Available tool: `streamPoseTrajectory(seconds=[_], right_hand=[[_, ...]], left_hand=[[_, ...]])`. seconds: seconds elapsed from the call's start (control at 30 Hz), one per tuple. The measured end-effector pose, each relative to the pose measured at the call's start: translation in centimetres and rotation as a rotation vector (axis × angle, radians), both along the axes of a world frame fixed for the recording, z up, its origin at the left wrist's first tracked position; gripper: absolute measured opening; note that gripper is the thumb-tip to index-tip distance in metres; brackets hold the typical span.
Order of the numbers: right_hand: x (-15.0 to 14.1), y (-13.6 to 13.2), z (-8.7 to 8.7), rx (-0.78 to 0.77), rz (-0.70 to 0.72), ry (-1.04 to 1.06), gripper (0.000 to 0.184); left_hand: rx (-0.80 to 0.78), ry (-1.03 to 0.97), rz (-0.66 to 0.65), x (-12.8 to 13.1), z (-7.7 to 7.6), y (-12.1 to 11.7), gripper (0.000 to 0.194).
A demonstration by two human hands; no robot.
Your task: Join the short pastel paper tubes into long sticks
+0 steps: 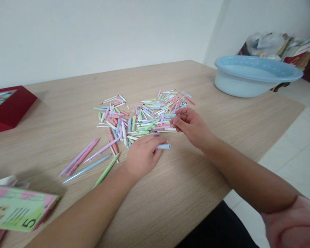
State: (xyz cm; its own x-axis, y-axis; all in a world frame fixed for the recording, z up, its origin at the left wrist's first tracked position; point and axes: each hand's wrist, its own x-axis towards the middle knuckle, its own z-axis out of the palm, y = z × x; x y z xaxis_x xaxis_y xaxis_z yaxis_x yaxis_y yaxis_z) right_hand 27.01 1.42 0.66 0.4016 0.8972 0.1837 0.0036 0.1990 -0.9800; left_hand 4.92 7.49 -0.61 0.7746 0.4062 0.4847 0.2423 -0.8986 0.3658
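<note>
My left hand [144, 153] is closed around a light blue pen barrel [164, 146], whose end sticks out to the right past the thumb. My right hand [191, 125] is at the right edge of the pile, thumb and fingertips pinched together; what is between them, if anything, is too small to make out. Before both hands lies a loose pile of pen parts [144, 127]: pastel barrels and caps in purple, green, pink, blue and white, mixed with thin white refills [110, 99]. Left of my left hand lie several whole-looking pens, among them a blue pen [86, 168] and a green pen [107, 170].
A red box [20, 108] with pen-like pieces inside stands at the left. Printed packaging [23, 206] lies at the near left. A blue basin [245, 82] sits by the table's far right edge, with bags and clutter [268, 44] behind it.
</note>
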Motion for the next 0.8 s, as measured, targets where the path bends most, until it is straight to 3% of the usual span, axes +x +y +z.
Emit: streamPoseTrajectory(seconds=[0.33, 0.57, 0.8], right_hand=[[-0.7, -1.6, 1.1, -0.018, 0.375, -0.172, 0.021], [-1.0, -1.6, 0.6, -0.032, 0.414, -0.208, 0.018], [-0.9, -1.9, 1.3, -0.012, 0.380, -0.261, 0.013]], left_hand=[[-0.043, -0.096, 0.081, -0.2, -0.6, 1.0, 0.022], [-0.021, -0.100, 0.037, -0.2, -0.6, 0.9, 0.023], [-0.026, -0.089, 0.029, -0.2, -0.7, 1.0, 0.024]])
